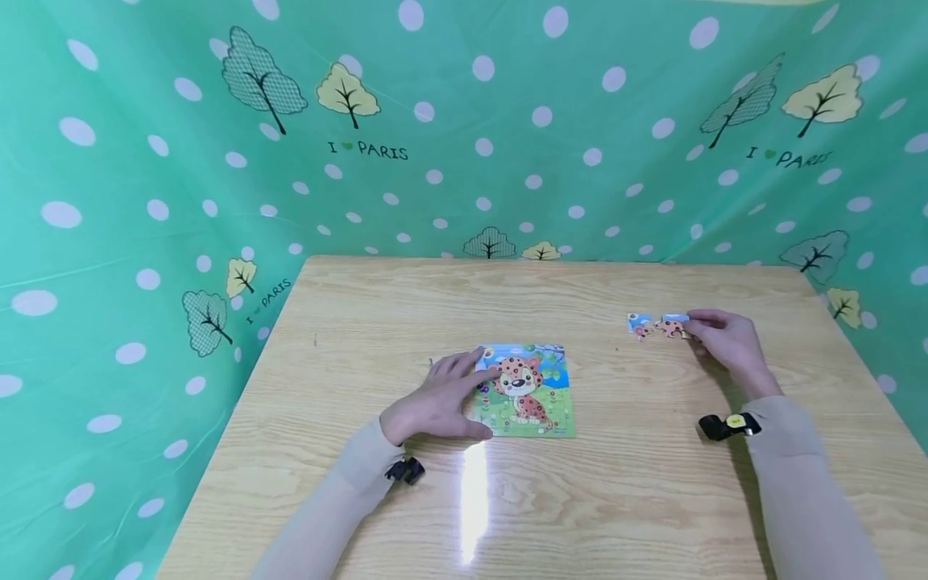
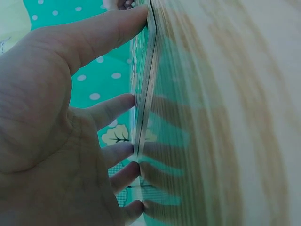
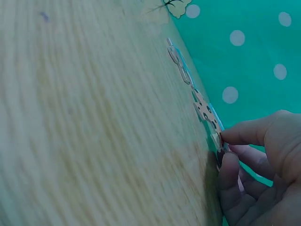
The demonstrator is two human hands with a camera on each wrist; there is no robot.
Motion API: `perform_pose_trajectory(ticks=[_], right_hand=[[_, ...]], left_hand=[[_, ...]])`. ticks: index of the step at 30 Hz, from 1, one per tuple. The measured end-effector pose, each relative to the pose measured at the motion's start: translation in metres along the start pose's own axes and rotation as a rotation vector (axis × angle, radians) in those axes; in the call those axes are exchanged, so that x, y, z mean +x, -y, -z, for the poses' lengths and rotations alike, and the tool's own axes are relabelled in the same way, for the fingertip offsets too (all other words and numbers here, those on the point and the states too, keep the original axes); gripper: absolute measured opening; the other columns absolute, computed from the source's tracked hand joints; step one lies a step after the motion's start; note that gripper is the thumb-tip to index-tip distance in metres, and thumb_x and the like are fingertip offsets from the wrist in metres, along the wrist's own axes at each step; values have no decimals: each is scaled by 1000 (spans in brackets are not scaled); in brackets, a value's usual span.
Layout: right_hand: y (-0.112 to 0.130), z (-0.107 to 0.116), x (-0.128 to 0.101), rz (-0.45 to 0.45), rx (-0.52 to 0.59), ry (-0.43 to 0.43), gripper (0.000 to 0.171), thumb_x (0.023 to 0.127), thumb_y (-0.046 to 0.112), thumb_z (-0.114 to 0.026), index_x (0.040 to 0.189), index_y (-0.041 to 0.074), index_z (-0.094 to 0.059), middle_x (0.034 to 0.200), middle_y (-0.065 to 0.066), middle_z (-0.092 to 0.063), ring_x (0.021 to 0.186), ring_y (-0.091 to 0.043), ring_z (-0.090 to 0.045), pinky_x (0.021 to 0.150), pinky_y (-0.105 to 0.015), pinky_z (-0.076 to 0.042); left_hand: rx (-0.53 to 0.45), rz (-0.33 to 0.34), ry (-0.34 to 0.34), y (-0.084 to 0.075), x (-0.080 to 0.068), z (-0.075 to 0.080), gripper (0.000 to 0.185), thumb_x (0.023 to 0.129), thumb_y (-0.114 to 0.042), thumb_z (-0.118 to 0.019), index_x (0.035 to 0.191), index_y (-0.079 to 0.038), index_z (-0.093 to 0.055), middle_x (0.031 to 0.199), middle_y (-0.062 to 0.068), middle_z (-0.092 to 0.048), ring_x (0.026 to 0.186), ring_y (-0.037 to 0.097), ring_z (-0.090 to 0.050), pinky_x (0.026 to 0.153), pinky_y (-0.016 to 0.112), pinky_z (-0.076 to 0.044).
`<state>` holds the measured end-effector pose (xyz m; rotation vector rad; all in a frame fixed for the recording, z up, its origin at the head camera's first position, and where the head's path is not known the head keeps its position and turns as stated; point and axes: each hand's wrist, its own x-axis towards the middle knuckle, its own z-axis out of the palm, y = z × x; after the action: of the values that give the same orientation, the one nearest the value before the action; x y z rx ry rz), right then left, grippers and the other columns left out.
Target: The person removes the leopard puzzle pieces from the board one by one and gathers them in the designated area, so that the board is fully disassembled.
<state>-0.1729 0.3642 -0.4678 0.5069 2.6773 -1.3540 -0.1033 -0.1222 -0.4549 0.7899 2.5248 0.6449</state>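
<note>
A square puzzle board point(image 1: 532, 392) with a spotted leopard cub picture lies flat on the table. My left hand point(image 1: 441, 400) is spread over its left side, fingers nearly straight, the thumb at the near edge. From the left wrist view, the thumb point(image 2: 108, 35) meets the board's edge point(image 2: 147, 70). To the far right, my right hand point(image 1: 727, 342) pinches the right end of a spotted puzzle piece point(image 1: 672, 325) between thumb and fingertips. Another puzzle piece point(image 1: 640, 325), blue and spotted, lies just left of it; both also show in the right wrist view.
The wooden table point(image 1: 406, 298) runs back to a green dotted cloth point(image 1: 500, 161) that hangs behind and at the sides. A bright strip of reflected light point(image 1: 474, 503) shows on the tabletop below the board. Each wrist wears a small black camera.
</note>
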Motion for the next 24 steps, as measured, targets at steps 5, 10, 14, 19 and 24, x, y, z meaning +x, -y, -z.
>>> perform_pose_trajectory(ticks=[5,10,14,19,24], right_hand=[[1,-1,0,8,-59,-4,61,107,39,-60,152,-2,-55,143,-25,-58,85,-2,-57,66,-18,-55],[2,-3,0,41,-106,-13,55,108,38,-59,147,-1,-61,143,-26,-61,87,-1,-57,66,-18,-55],[1,-3,2,62,-115,-9,53,108,37,-60,144,0,-63,142,-27,-62,83,-1,-58,64,-20,-56],[-2,0,8,74,-155,7,51,110,37,-57,145,0,-63,146,-30,-59,84,-8,-58,62,-21,-53],[-4,2,11,101,-178,24,48,112,36,-55,144,2,-64,142,-29,-61,85,-13,-58,60,-24,-51]], left_hand=[[-1,-2,2,0,0,1,97,86,-52,-84,167,-26,-38,181,9,-6,165,42,-11,131,69,-8],[-1,2,4,1,0,0,97,86,-52,-84,167,-26,-37,181,9,-6,165,41,-10,131,69,-8],[1,5,3,1,0,0,97,86,-52,-84,167,-27,-37,181,8,-6,165,40,-10,131,69,-8],[-2,6,4,0,0,0,97,86,-51,-84,167,-27,-37,181,7,-6,165,39,-10,131,70,-7],[-9,5,3,0,-1,1,98,86,-51,-84,167,-26,-37,181,8,-6,165,40,-10,130,70,-6]])
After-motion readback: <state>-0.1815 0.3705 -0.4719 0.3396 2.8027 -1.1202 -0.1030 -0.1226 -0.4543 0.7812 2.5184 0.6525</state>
